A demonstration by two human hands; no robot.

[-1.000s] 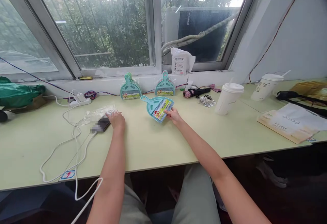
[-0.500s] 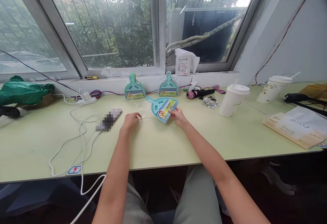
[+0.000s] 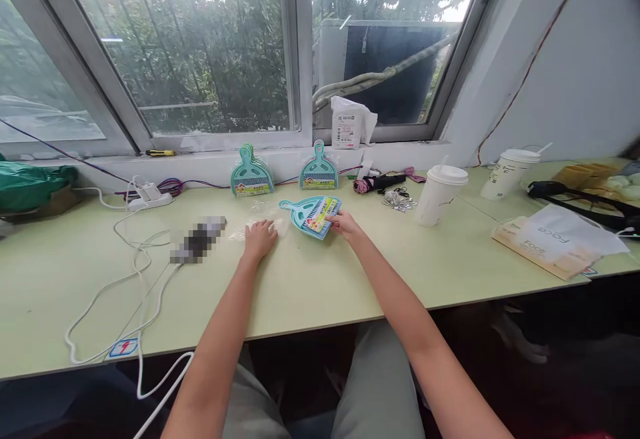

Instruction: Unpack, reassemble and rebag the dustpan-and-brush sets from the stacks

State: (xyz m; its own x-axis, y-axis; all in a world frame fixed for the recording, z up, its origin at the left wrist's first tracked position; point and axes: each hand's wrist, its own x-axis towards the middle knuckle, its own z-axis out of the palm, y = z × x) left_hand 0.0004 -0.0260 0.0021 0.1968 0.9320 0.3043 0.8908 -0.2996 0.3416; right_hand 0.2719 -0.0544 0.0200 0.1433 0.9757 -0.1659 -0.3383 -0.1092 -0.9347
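My right hand grips the right edge of a teal dustpan set with a yellow and red label, tilted low over the table, its handle pointing left. My left hand lies palm down on a clear plastic bag, fingers apart, left of the dustpan. Behind them, two stacks of similar sets lean against the wall under the window: the left stack and the right stack, both handles up.
A phone and white cables lie left on the table. A power strip and green bag are farther back. Rightward are a black umbrella, metal clips, two white cups and a tissue pack.
My left hand has come down onto the plastic bag, its fingers spreading flat. The dustpan in my right hand has tipped lower. The camera view has shifted to the right.
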